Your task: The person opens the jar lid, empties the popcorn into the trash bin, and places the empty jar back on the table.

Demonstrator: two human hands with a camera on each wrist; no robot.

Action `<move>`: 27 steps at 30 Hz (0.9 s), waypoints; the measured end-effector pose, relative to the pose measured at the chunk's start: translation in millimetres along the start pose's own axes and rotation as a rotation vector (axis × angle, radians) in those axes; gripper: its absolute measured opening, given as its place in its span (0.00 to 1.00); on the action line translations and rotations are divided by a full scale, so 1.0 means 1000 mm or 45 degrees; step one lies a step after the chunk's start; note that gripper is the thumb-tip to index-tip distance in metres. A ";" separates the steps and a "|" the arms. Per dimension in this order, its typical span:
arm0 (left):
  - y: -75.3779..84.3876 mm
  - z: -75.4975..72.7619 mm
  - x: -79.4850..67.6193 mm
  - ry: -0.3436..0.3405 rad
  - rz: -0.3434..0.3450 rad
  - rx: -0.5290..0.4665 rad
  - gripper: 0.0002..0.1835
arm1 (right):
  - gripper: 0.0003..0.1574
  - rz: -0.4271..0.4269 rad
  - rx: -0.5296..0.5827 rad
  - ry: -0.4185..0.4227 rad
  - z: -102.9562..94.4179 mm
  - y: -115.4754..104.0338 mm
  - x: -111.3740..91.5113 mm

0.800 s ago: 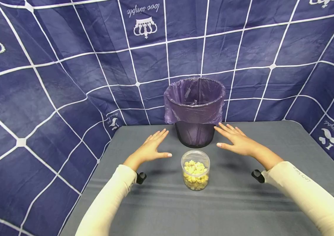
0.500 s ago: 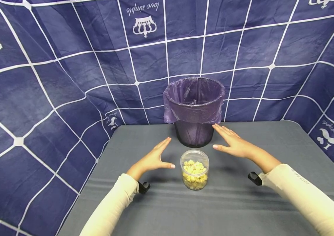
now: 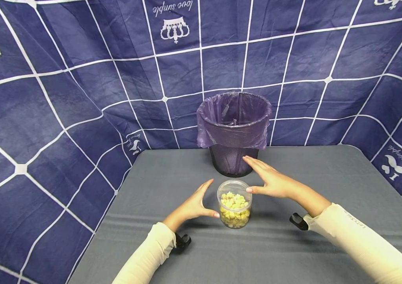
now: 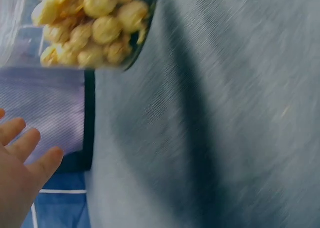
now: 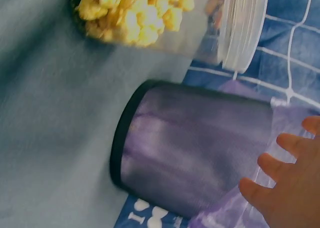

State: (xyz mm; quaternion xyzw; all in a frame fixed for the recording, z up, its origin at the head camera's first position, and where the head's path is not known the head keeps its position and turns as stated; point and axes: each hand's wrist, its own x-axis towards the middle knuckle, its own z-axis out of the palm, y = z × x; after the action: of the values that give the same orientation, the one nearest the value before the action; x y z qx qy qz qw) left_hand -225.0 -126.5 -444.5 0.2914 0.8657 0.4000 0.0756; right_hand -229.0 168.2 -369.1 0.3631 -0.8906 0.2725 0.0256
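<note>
A clear round plastic jar (image 3: 234, 217) of yellow popcorn (image 3: 234, 202) stands upright on the grey table, its lid on top. My left hand (image 3: 194, 204) is just left of the jar, thumb tip right at its side, fingers straight and spread. On the other side, my right hand (image 3: 270, 182) has its thumb by the lid's right edge and its fingers extended past the back of the jar. Both wrist views show the jar near spread fingers: left hand (image 4: 22, 163), right hand (image 5: 290, 173). Neither hand is curled round it.
Behind the jar stands a black mesh trash bin (image 3: 234, 159) lined with a purple plastic bag (image 3: 234, 136). Blue curtain (image 3: 172, 75) with white grid lines surrounds the grey tabletop (image 3: 275, 252) at the back and sides.
Both hands have moved inward toward the jar, the left one rightward and nearer, the right one leftward and nearer. The jar and the bin have stayed in place.
</note>
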 end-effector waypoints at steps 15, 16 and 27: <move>0.033 0.031 -0.007 0.105 0.079 -0.359 0.55 | 0.67 -0.012 -0.232 -0.097 0.030 -0.034 0.015; 0.034 0.033 -0.007 0.112 0.078 -0.371 0.55 | 0.68 -0.006 -0.251 -0.101 0.033 -0.036 0.016; 0.034 0.050 -0.007 0.200 0.090 -0.507 0.57 | 0.72 0.008 -0.345 -0.085 0.048 -0.039 0.018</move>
State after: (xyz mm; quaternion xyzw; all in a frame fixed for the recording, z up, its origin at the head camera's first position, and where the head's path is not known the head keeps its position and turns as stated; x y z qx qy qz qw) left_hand -185.8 -80.6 -453.8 0.2689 0.7620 0.5870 0.0501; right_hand -209.1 109.9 -387.5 0.3623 -0.9208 0.1377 0.0439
